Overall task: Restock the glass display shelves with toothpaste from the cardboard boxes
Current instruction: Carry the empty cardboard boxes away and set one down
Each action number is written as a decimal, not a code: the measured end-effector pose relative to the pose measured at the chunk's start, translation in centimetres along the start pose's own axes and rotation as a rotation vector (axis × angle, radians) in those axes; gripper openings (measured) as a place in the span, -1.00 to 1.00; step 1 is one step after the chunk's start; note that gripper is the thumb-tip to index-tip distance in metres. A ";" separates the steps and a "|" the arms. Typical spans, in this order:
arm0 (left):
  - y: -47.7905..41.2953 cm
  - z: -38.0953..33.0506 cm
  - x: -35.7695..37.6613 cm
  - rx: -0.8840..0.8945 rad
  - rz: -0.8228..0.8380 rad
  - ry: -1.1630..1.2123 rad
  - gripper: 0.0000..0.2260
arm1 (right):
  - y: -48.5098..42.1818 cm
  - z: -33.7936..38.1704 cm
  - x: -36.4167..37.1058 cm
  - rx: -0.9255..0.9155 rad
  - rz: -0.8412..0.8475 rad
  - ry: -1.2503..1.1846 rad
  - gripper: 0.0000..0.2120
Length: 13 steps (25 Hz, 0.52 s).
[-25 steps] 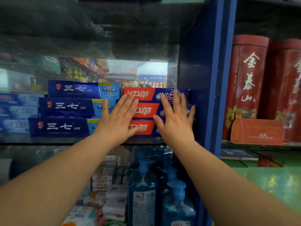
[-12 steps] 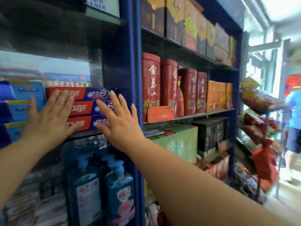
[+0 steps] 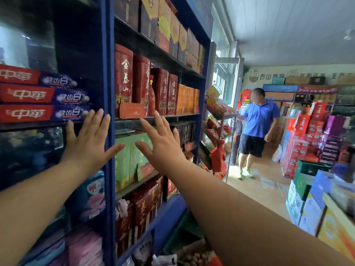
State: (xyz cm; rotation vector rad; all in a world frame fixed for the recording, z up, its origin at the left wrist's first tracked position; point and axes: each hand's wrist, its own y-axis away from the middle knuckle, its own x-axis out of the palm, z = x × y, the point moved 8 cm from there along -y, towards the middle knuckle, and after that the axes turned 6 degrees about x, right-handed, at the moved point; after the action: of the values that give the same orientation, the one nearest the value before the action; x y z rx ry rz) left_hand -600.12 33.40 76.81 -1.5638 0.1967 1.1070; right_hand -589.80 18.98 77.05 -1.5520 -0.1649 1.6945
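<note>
Three red-and-blue cardboard toothpaste boxes (image 3: 38, 95) lie stacked on the glass display shelf (image 3: 28, 125), labels outward for shoppers. Left hand (image 3: 87, 144) and right hand (image 3: 163, 150) hover just beside them, fingers (image 3: 99, 121) splayed straight, grasping nothing, seemingly poised to square the stack.

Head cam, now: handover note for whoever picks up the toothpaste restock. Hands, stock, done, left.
Left hand: open, fingers spread, fingertips at the right end of the bottom toothpaste box; contact unclear.
Right hand: open, empty, in front of the neighbouring bay.
Stock: toothpaste stack, three red-and-blue boxes high, on the glass shelf.
Done: that stack is placed.
Left: the supply cardboard boxes can't be identified in this view; probably locate them and fetch more.
</note>
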 end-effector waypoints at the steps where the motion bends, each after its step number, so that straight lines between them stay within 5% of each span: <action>1: 0.9 -1.1 0.9 -0.008 0.033 0.042 -0.14 | 0.8 -0.8 0.4 0.020 0.023 0.000 -0.42; 13: 20.4 -2.9 21.5 -0.438 0.579 0.198 -0.17 | 10.4 -10.6 21.2 0.088 0.474 -0.071 -0.41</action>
State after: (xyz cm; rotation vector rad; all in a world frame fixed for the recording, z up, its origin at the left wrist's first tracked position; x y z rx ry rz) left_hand -600.21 33.29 47.06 -2.0838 0.6020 1.5099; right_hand -583.40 21.04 52.06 -1.5465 0.2599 2.0893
